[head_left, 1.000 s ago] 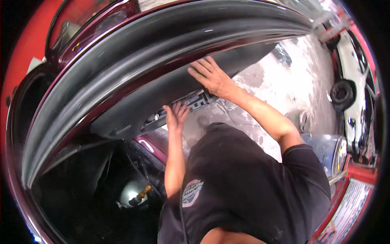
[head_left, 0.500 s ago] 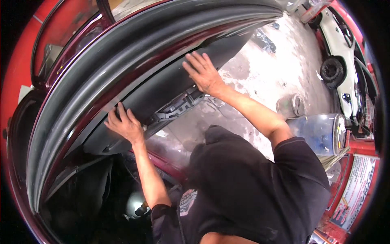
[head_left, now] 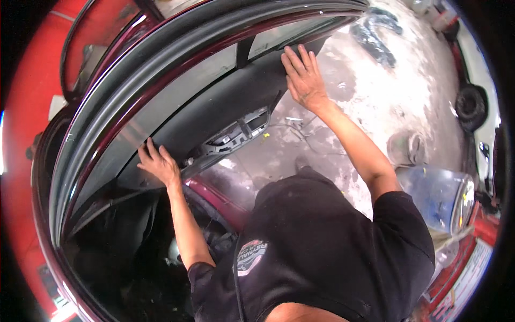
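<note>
A long dark grey door trim panel [head_left: 214, 110] lies along the inside of a maroon car door, below the window glass [head_left: 185, 83]. My left hand [head_left: 160, 165] rests on the panel's upper edge toward its left end, fingers spread. Toward the far right end, my right hand [head_left: 304, 80] lies flat on the same edge with its fingers stretched out. Between the hands, lower on the panel, a recess shows a light grey plastic bracket [head_left: 236, 137]. A thick black rubber seal [head_left: 134, 76] curves around the door opening above. Neither hand grips anything.
Dark car interior fills the lower left. A blue drum [head_left: 434, 196] and a grey bucket [head_left: 406, 147] stand at the right on the stained concrete floor [head_left: 370, 129]. Crumpled dark plastic [head_left: 378, 35] lies at the far right. A thin wire [head_left: 300, 131] trails below the panel.
My right hand has slid right along the panel toward its far end. My left hand stays near the left end. The view has shifted, showing more window glass.
</note>
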Tool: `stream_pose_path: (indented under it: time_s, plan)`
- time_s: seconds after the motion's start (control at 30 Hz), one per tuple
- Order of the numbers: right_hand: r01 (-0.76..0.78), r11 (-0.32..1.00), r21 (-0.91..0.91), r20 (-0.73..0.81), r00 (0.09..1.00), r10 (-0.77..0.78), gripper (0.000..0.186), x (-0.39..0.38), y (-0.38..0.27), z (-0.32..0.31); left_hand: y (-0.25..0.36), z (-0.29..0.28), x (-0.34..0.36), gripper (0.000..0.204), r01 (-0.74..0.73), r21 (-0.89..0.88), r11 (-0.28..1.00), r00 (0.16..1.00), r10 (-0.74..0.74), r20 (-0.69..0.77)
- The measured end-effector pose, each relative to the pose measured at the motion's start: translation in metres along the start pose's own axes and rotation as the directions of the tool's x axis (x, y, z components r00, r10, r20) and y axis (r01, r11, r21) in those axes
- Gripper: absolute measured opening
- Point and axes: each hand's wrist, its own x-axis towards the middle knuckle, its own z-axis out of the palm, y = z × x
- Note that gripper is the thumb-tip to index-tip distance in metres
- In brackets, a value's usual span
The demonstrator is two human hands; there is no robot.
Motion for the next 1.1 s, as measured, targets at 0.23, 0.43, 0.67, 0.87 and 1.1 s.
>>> stream_pose_path:
  time_s: [0.23, 0.43, 0.67, 0.87, 1.1]
  plan:
    - [0.022, 0.999, 0.050, 0.090, 0.996, -0.026, 0.076, -0.007, 0.010, 0.005, 0.133, -0.020, 0.025, 0.052, -0.003, -0.099, 0.995, 0.994, 0.014, 0.107]
    - [0.121, 0.976, 0.181, 0.073, 0.988, -0.136, 0.070, -0.011, 0.017, 0.007, 0.241, 0.001, 0.016, 0.073, -0.013, 0.032, 0.999, 0.998, 0.011, 0.058]
    - [-0.132, 0.849, 0.511, -0.028, 0.985, 0.170, 0.058, -0.039, 0.055, -0.008, 0.238, 0.011, 0.018, 0.079, -0.070, 0.042, 0.997, 0.997, 0.068, 0.042]
    - [-0.389, 0.199, 0.899, 0.241, 0.821, 0.518, 0.097, -0.007, 0.092, 0.007, 0.226, 0.013, 0.013, 0.082, -0.061, 0.028, 0.998, 0.995, 0.059, 0.081]
    - [-0.348, 0.085, 0.934, 0.287, 0.868, 0.406, 0.095, -0.008, 0.116, 0.026, 0.229, 0.011, 0.015, 0.083, -0.083, 0.025, 0.996, 0.991, 0.080, 0.104]
